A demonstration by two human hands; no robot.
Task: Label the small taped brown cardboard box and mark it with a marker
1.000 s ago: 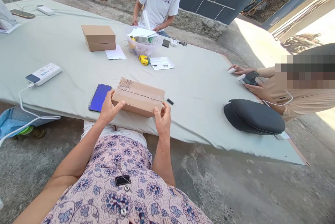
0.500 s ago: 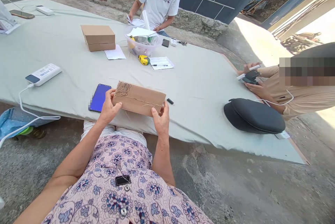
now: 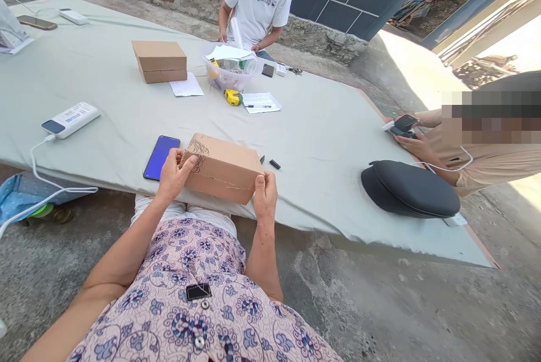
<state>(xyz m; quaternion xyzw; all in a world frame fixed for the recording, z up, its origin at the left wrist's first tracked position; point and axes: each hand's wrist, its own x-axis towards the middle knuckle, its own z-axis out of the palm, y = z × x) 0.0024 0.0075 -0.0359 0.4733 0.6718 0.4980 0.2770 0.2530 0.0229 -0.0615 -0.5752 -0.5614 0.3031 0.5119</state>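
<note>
A brown cardboard box (image 3: 224,170) is held between my two hands at the near edge of the table, tilted so its top and one long side show. Black scribbled lines run over its left end. My left hand (image 3: 174,175) grips the left end, thumb on the scribbled part. Around the right end my right hand (image 3: 265,193) is closed, its thumb on the near corner. A phone (image 3: 160,158) with a blue screen lies beside my left hand. Past the box's right end are a black pen cap (image 3: 275,164) and a dark pen tip (image 3: 262,159), the rest of that pen hidden.
Another cardboard box (image 3: 160,62), a plastic basket (image 3: 230,77), a yellow tape measure (image 3: 233,97) and a written sheet (image 3: 264,104) lie farther back. A white power bank (image 3: 71,119) is at left, a black case (image 3: 409,188) at right. Two people sit around the table.
My hands have tipped the box, so both its top and near side now show. The dark pen tip has come into view behind it. The person at right has shifted their hands slightly.
</note>
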